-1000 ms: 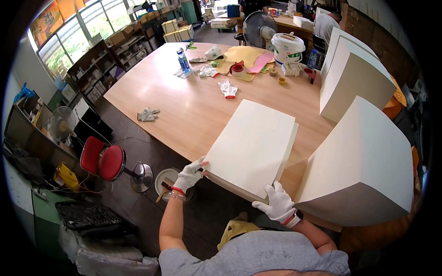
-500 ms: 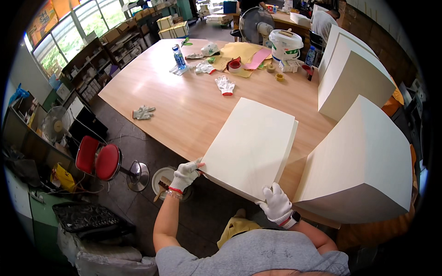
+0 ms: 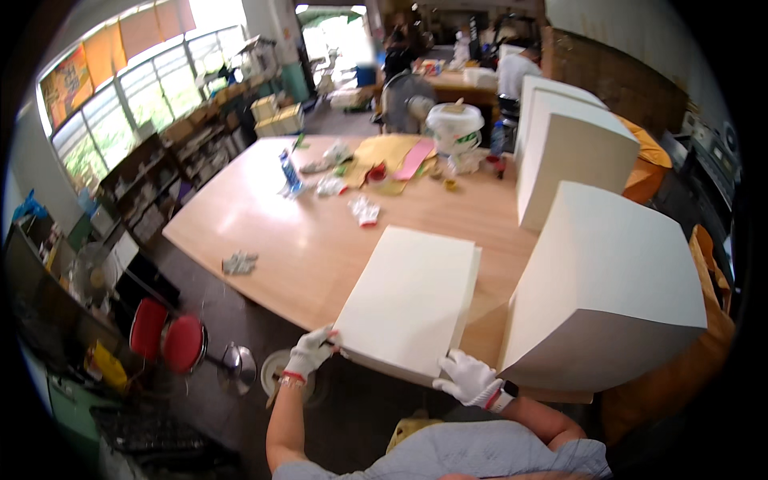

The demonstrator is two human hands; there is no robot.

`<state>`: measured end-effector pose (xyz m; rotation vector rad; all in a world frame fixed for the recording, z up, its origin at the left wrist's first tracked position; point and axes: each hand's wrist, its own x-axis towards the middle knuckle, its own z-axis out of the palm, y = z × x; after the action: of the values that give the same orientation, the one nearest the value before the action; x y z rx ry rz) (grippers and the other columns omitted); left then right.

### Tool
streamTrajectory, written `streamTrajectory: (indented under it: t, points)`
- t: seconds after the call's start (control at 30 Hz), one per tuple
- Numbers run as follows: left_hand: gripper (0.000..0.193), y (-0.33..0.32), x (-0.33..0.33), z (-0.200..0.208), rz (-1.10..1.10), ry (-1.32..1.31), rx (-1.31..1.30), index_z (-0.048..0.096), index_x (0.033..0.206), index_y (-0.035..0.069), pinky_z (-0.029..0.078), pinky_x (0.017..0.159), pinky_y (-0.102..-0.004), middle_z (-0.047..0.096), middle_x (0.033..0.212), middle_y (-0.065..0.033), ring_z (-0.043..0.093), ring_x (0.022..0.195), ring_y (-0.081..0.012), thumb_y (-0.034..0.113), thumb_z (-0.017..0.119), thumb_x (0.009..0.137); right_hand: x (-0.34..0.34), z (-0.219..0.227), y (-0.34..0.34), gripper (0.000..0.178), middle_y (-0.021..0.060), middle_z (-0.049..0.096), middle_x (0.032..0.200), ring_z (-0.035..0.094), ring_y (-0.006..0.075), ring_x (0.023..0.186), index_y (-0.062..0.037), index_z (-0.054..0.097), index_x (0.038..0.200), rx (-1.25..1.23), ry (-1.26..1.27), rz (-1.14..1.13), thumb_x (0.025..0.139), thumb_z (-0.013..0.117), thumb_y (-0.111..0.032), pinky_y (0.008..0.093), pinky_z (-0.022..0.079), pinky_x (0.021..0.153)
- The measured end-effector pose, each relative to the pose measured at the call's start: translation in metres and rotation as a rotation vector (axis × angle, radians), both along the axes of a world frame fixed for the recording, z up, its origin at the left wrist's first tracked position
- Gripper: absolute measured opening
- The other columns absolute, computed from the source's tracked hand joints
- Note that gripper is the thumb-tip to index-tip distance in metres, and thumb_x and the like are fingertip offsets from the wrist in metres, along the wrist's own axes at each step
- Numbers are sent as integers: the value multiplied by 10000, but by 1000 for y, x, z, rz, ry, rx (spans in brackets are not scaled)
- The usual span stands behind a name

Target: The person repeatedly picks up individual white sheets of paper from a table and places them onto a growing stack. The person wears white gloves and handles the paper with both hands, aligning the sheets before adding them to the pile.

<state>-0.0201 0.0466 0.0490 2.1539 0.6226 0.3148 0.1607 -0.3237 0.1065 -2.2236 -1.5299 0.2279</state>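
A thick stack of cream-white paper sheets lies on the wooden table near its front edge. At its near left corner my left hand, in a white knit glove with a red cuff, is closed on the edge. My right hand, gloved alike, grips the near right corner, its fingers bent along the side; the thumb is partly hidden. Just right of that hand stands a tall, curved stack of paper. Farther back, more bowed paper stacks stand along the table's right side.
On the wooden table lie loose gloves, a blue can, yellow and pink sheets and a tape roll. A white bucket stands at the back. A red stool and floor bucket are at left.
My view has tilted upward, so the table and stacks appear lower and more of the room shows. Both hands remain at the same corners of the paper stack.
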Motion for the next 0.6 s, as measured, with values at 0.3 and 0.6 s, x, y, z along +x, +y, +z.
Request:
streamTrajectory:
  t: [0.3,0.6]
  points:
    - [483,-104,71,170,-231,-412,463,626,1251,-1,549,928,-358,673,1272,-165,669,1140,-306,56,813,809,45,176,-224,98,95,713,881,672,294,773,-96,659,835,858,-522,-195,932,666,-111,406,527,692]
    - [356,-352,212,336,-1212,-652,716,660,1134,66,584,838,-374,687,1251,-84,677,1074,-310,61,793,804,114,176,-397,234,168,648,931,641,371,836,-35,606,954,726,-437,-1116,1033,538,-245,472,473,731]
